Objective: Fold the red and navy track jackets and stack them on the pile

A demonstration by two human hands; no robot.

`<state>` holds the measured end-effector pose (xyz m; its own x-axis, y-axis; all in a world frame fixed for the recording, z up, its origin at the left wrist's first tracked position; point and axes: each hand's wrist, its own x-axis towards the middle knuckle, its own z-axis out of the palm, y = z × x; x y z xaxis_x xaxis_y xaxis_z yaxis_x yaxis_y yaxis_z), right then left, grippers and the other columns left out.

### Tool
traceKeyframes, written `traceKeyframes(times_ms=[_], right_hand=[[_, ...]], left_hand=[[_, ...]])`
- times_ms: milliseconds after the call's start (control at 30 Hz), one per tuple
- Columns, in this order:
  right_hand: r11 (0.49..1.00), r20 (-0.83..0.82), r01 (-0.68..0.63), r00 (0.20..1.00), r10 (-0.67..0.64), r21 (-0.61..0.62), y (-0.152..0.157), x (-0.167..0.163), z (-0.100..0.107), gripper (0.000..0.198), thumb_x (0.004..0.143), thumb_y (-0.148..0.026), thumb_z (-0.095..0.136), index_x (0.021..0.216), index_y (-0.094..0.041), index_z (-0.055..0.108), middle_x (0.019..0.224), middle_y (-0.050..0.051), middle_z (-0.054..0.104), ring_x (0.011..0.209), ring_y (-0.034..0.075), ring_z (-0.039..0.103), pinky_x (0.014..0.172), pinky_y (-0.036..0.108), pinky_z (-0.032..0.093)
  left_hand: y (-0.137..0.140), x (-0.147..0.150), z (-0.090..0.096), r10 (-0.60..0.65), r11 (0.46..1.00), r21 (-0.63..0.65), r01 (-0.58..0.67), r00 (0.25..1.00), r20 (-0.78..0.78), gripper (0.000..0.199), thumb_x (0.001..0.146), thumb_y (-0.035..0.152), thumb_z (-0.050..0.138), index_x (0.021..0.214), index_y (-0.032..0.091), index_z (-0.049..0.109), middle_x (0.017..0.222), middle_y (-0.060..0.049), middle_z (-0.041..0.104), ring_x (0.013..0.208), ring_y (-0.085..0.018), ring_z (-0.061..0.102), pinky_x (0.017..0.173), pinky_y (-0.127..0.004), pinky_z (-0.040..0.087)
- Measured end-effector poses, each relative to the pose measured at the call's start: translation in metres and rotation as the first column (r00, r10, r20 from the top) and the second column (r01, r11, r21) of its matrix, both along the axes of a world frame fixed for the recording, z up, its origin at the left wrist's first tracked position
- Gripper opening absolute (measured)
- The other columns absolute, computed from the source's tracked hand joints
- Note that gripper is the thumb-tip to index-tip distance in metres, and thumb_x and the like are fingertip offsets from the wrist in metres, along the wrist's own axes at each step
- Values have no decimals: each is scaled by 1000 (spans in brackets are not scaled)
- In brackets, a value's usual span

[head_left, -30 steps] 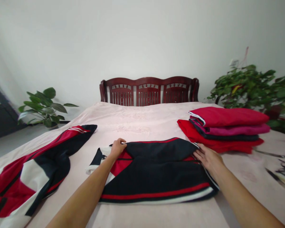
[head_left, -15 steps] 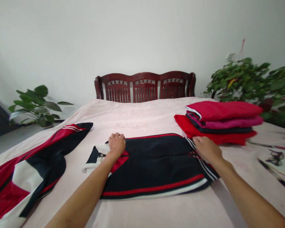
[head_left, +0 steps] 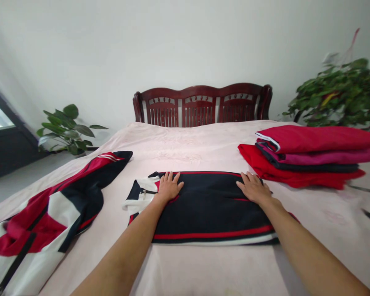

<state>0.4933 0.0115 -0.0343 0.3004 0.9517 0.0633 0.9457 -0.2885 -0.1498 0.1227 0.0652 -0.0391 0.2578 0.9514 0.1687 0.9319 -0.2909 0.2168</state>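
A folded navy jacket (head_left: 209, 209) with red and white stripes lies flat on the bed in front of me. Its white collar and zip point to the left. My left hand (head_left: 169, 187) rests on the jacket near the collar end, fingers spread over the cloth. On the right end, by the hem, my right hand (head_left: 253, 188) lies flat with its fingers apart, hiding part of the striped band. Neither hand grips the fabric.
A second red, white and navy jacket (head_left: 49, 213) sprawls unfolded at the left. At the right stands a stack of folded clothes (head_left: 314, 158). Pale pink sheet (head_left: 179, 152) covers the bed. Behind are a dark wood headboard (head_left: 202, 105) and potted plants (head_left: 68, 129).
Both hands have gone from closed on the jacket's edges to lying flat on it with fingers spread. The view has swung slightly left.
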Motion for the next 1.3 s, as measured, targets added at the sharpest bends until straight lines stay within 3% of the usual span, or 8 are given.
traceKeyframes(times_ms=[133,200,333,467,667,867,1100,1300], right_hand=[[992,-28,92,995,-95,-85,-6,4,23,68,96,-54,34,154,-19,33,162,17,27,149,37,24,112,68,24],[993,-5,110,994,-110,-42,-15,-3,35,69,96,-53,35,153,-14,35,159,20,33,146,39,28,112,68,23],[986,76,-91,994,81,141,-50,-48,44,64,98,-50,31,150,-13,39,158,17,37,146,33,30,117,60,22],[931,161,-314,944,287,185,-92,-93,24,61,99,-49,30,152,-20,37,159,11,37,148,28,28,120,54,17],[956,92,-283,957,276,72,-108,-95,-2,61,99,-50,33,150,-18,43,157,13,40,146,30,33,118,51,24],[960,96,-256,964,246,109,-103,-92,-4,59,100,-49,33,148,-17,45,156,11,42,145,28,35,118,48,25],[958,87,-246,968,235,146,-105,-93,-4,56,99,-47,34,145,-18,49,154,11,45,142,28,39,117,47,27],[958,117,-237,968,221,159,-106,-94,-3,54,100,-44,34,143,-18,52,152,10,48,141,27,42,116,45,30]], left_hand=[[5,-41,19,-65,998,-15,66,998,21,47,93,32,56,139,23,56,150,-11,51,143,-27,40,117,-38,29],[2,-65,29,-71,997,-16,72,997,31,43,92,22,54,135,21,60,144,-10,57,137,-23,48,115,-32,32],[-26,-103,41,-11,1000,4,11,998,54,41,95,22,45,132,16,61,134,-12,64,127,-24,56,111,-32,37],[-75,-120,30,48,999,18,-49,997,66,41,99,29,39,130,17,62,132,-11,65,126,-24,55,111,-35,36],[-128,-128,-1,179,983,26,-182,978,109,45,95,35,51,139,27,55,153,-10,47,146,-35,31,119,-57,17],[-131,-136,-3,252,956,66,-286,914,316,40,94,30,51,132,25,62,145,-8,56,139,-27,44,118,-44,29],[-139,-155,0,423,854,67,-515,764,488,43,94,29,37,127,16,62,124,-11,67,112,-23,63,98,-34,50],[-136,-152,-4,396,866,92,-492,785,476,39,89,28,47,123,18,65,119,-10,67,107,-22,64,96,-31,49]])
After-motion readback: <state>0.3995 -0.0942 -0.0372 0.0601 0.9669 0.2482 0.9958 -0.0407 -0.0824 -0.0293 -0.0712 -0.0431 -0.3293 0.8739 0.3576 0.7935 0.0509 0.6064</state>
